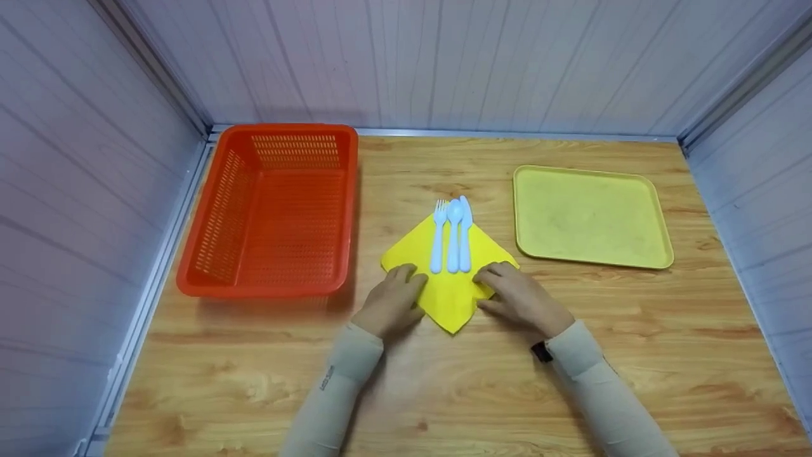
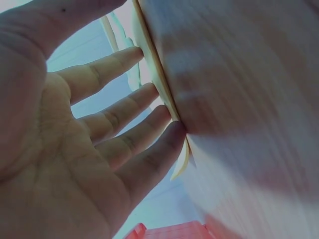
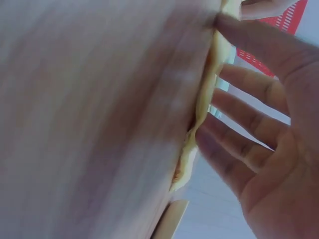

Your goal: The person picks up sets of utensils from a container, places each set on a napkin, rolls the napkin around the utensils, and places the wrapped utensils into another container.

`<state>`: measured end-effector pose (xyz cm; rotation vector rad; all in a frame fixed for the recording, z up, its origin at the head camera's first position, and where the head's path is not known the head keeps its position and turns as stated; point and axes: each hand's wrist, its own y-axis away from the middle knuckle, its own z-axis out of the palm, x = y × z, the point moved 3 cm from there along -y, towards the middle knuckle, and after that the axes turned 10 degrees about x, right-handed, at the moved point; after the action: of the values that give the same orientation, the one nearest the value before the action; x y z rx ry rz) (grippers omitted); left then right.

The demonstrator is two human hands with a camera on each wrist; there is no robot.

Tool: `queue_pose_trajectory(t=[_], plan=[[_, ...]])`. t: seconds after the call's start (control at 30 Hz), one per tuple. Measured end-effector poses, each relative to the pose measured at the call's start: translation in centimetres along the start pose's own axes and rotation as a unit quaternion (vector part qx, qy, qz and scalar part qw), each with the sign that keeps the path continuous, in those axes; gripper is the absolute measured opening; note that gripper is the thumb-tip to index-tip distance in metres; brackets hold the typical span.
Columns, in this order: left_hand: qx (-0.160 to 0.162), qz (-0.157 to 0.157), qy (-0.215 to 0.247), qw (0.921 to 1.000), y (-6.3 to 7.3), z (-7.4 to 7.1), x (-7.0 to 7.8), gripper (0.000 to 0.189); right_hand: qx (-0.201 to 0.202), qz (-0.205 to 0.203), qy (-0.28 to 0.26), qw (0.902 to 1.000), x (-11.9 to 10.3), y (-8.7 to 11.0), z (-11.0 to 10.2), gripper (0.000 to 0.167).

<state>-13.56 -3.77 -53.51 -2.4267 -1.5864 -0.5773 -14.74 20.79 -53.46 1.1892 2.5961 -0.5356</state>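
A yellow cloth or napkin point(image 1: 449, 304) lies on the table as a diamond, one corner toward the person. On it a pale blue fork point(image 1: 437, 247), spoon point(image 1: 453, 244) and knife point(image 1: 465, 244) lie side by side, their tops reaching the far corner. The left hand point(image 1: 389, 301) rests at the near left edge of the napkin; in the left wrist view its fingertips point(image 2: 175, 130) touch down there, spread. On the near right edge, the right hand point(image 1: 525, 301) touches the napkin with loosely bent fingers, the edge slightly raised and wavy in the right wrist view.
An orange-red plastic basket point(image 1: 347, 209) with slotted walls stands at the left. To the right lies a flat yellow tray point(image 1: 590, 216). Pale panel walls point(image 1: 406, 63) border the wooden table point(image 1: 457, 406) at the back and both sides.
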Motion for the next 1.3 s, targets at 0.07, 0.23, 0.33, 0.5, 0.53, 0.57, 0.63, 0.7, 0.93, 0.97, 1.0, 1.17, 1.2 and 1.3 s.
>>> queue_pose_trajectory(t=[0.07,0.23,0.33,0.5,0.53,0.57,0.63,0.7,0.93,0.97,1.0,1.17,1.2,1.3], plan=[[0.007,0.004,0.006,1.0000,0.1,0.0,0.0,0.051,0.010,0.000,0.009,0.9999,0.0,-0.1,0.0,0.035],[0.018,0.017,0.013,0.9996,0.1,-0.2,-0.2,0.050,0.016,0.020,0.031,0.9992,0.0,-0.5,0.1,0.024],[0.025,0.024,0.005,0.9994,-0.1,-0.3,-0.4,0.047,0.009,0.030,0.038,0.9988,0.1,-0.8,0.2,0.020],[0.074,0.045,-0.028,0.9958,-0.9,-0.7,-0.4,0.015,0.009,0.011,0.031,0.9994,0.2,-0.8,0.1,0.022],[0.083,0.046,-0.033,0.9949,-1.0,-0.8,-0.4,0.012,0.010,0.002,0.031,0.9995,0.3,-0.7,0.1,0.024],[0.091,0.045,-0.037,0.9942,-1.2,-0.9,-0.4,0.013,0.008,-0.005,0.029,0.9995,0.3,-0.7,0.0,0.026],[0.096,0.038,-0.039,0.9939,-1.6,-1.0,-0.5,0.017,0.005,-0.020,0.026,0.9995,0.4,-0.6,-0.1,0.033],[0.094,0.029,-0.041,0.9943,-1.9,-1.1,-0.6,0.020,-0.001,-0.028,0.022,0.9994,0.4,-0.6,-0.2,0.039],[0.103,0.018,-0.030,0.9941,-2.8,-1.7,-1.1,0.021,-0.013,-0.003,0.019,0.9997,0.8,-1.1,-0.5,0.037],[0.104,0.015,-0.027,0.9941,-2.9,-1.7,-1.1,0.022,-0.013,0.003,0.020,0.9997,0.8,-1.3,-0.6,0.035],[0.105,0.011,-0.024,0.9941,-3.0,-1.8,-1.2,0.022,-0.015,0.007,0.020,0.9997,0.9,-1.4,-0.6,0.033],[0.106,-0.012,-0.011,0.9943,-3.4,-1.9,-1.4,0.023,-0.031,0.032,0.019,0.9988,1.2,-1.9,-0.6,0.031],[0.108,-0.014,-0.008,0.9940,-3.4,-2.0,-1.5,0.023,-0.035,0.038,0.018,0.9985,1.3,-2.0,-0.6,0.031],[0.112,-0.018,-0.003,0.9935,-3.6,-2.0,-1.5,0.023,-0.042,0.057,0.016,0.9974,1.4,-2.1,-0.6,0.032]])
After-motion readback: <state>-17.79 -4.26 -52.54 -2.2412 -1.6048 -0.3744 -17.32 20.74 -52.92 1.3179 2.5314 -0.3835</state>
